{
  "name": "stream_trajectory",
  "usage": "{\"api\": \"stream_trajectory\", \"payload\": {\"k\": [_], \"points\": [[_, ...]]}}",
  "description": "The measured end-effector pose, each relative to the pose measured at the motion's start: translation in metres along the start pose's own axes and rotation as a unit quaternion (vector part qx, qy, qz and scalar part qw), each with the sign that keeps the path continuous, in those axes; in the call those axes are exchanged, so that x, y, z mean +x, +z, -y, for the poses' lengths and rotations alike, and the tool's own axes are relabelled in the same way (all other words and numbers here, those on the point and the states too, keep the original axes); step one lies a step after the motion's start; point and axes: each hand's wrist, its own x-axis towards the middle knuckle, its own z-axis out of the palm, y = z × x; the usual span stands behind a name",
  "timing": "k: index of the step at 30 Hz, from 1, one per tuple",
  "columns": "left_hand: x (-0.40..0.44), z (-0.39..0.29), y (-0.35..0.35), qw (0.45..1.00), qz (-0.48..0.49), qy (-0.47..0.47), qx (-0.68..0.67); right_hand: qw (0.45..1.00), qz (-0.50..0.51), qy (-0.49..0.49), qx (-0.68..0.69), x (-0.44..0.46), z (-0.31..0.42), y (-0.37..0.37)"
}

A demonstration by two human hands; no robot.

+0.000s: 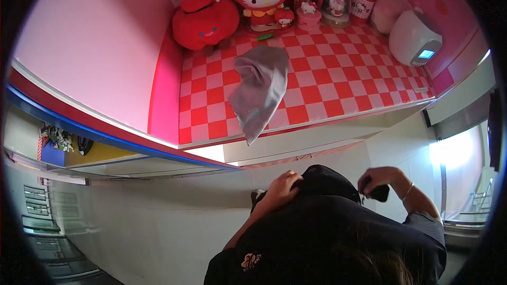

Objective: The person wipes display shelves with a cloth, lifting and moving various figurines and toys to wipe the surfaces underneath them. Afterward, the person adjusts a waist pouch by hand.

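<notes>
My left hand (pixel 284 187) is at my waist, its fingers curled against the edge of a black fabric item (pixel 325 178) in front of my body. Whether that item is a bag or clothing I cannot tell. On the other side, my right hand (pixel 376 178) is closed around a small black object (pixel 379 193) whose kind is unclear. A crumpled grey cloth (pixel 262 87) lies on the red and pink checkered shelf (pixel 311 95), its corner hanging over the front edge. Both hands are apart from the cloth.
Along the shelf's back stand a red plush toy (pixel 206 22), a character plush (pixel 261 0), a domed ornament (pixel 336 6), a red-capped container (pixel 363 2) and several other trinkets. A white device with a lit screen (pixel 416 38) is at the right. A pink wall (pixel 90 37) bounds the left.
</notes>
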Motion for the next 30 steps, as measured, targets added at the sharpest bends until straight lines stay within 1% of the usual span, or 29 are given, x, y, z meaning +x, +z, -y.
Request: {"api": "stream_trajectory", "payload": {"k": [1, 4, 5, 6, 8, 9, 13, 14, 18, 19, 23, 24, 28, 29, 30], "points": [[0.002, -0.003, 0.000, 1.000, -0.008, 0.015, -0.014, 1.000, -0.001, 0.002, 0.002, 0.008, 0.002, -0.008], [0.009, -0.015, 0.000, 0.998, -0.021, 0.042, -0.041, 0.993, -0.062, -0.077, -0.057, 0.046, 0.033, -0.021], [0.015, -0.023, 0.000, 0.995, -0.016, 0.090, -0.046, 0.989, -0.076, -0.097, -0.076, 0.059, 0.043, -0.021], [0.021, -0.031, 0.001, 0.989, -0.010, 0.137, -0.052, 0.990, -0.094, -0.101, -0.036, 0.081, 0.041, -0.022], [0.028, -0.042, 0.004, 0.971, -0.001, 0.231, -0.064, 0.988, -0.109, -0.103, -0.031, 0.108, 0.048, -0.016], [0.028, -0.042, 0.006, 0.971, 0.000, 0.231, -0.064, 0.988, -0.109, -0.102, -0.029, 0.112, 0.053, -0.010], [0.029, -0.044, 0.010, 0.977, 0.009, 0.200, 0.077, 0.971, -0.170, -0.096, 0.139, 0.118, 0.067, 0.011], [0.029, -0.045, 0.010, 0.977, 0.010, 0.200, 0.078, 0.971, -0.170, -0.097, 0.139, 0.121, 0.070, 0.012], [0.024, -0.057, 0.012, 0.976, 0.039, 0.189, 0.104, 0.988, -0.115, -0.080, 0.058, 0.131, 0.080, 0.006], [0.025, -0.061, 0.012, 0.976, 0.040, 0.188, 0.104, 0.988, -0.115, -0.080, 0.058, 0.133, 0.086, 0.004], [0.037, -0.079, 0.018, 0.984, 0.139, 0.030, 0.105, 0.980, -0.076, -0.135, -0.127, 0.134, 0.108, 0.001], [0.039, -0.079, 0.022, 0.984, 0.140, 0.029, 0.105, 0.980, -0.076, -0.135, -0.126, 0.132, 0.105, 0.001], [0.048, -0.065, 0.041, 0.953, 0.104, 0.135, 0.250, 0.951, -0.240, -0.194, -0.008, 0.118, 0.078, -0.006], [0.050, -0.061, 0.044, 0.953, 0.106, 0.134, 0.250, 0.930, -0.305, -0.202, 0.042, 0.106, 0.080, 0.000], [0.053, -0.056, 0.045, 0.941, 0.093, 0.172, 0.275, 0.901, -0.369, -0.209, 0.092, 0.092, 0.080, 0.009]]}}
